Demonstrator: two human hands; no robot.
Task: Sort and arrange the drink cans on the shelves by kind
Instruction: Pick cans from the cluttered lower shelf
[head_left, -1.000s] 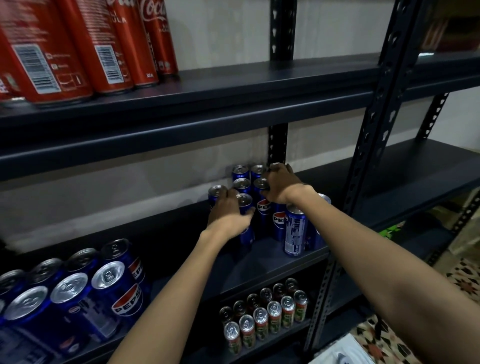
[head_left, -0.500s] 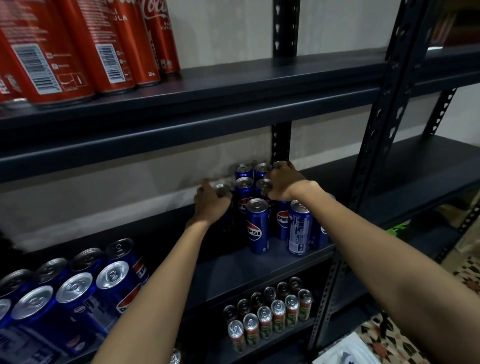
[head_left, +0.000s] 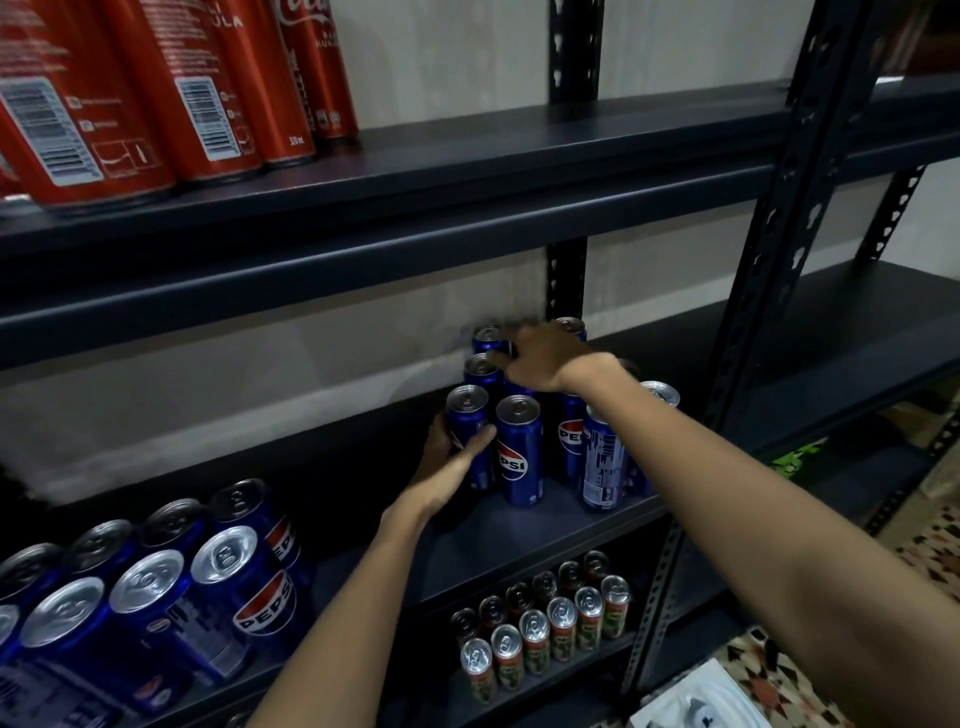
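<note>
**Blue cans being packed into a tight block**

Head view: on the middle shelf (head_left: 519, 530) a cluster of slim blue Pepsi cans (head_left: 519, 449) stands upright near the back wall. The left hand (head_left: 447, 462) wraps its fingers and thumb around the front-left can (head_left: 467, 431), apparently seating it against its neighbours so the rows close up. The right hand (head_left: 545, 361) rests over the tops of the rear cans, fingers spread and bent downward, likely steadying them; whether it grips one cannot be told. Red cola cans (head_left: 156, 104) fill the top shelf, wider Pepsi cans (head_left: 208, 597) stand lower left, and green-labelled cans (head_left: 545, 623) stand below, each kind kept apart.
</note>
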